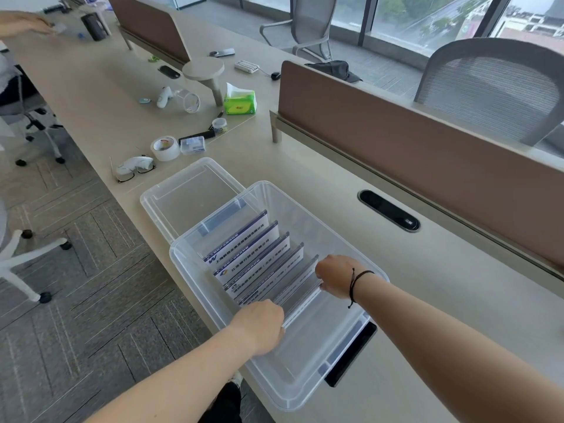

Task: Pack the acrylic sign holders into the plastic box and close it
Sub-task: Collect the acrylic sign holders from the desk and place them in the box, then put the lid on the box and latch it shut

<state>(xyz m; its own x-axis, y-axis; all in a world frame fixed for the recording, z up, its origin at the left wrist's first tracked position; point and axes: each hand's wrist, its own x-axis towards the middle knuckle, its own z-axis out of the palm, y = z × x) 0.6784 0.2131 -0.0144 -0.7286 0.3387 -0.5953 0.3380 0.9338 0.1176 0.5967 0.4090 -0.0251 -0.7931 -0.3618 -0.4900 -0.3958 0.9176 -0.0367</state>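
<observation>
A clear plastic box (308, 389) stands open at the desk's near edge. Inside it, several acrylic sign holders (244, 248) with blue-and-white printed cards lean in a row. My left hand (262, 325) and my right hand (334, 276) grip the two ends of the nearest sign holder (300, 296), which sits inside the box behind the row. A black cord is around my right wrist. The box's clear lid (186, 193) lies flat on the desk just beyond the box, partly under its far end.
Beyond the lid lie glasses (134, 169), a tape roll (165, 148), a small clear case (193, 145) and a green tissue pack (239, 102). A brown divider panel (427, 157) runs along the right. Another person's hand (27, 24) is at the far left.
</observation>
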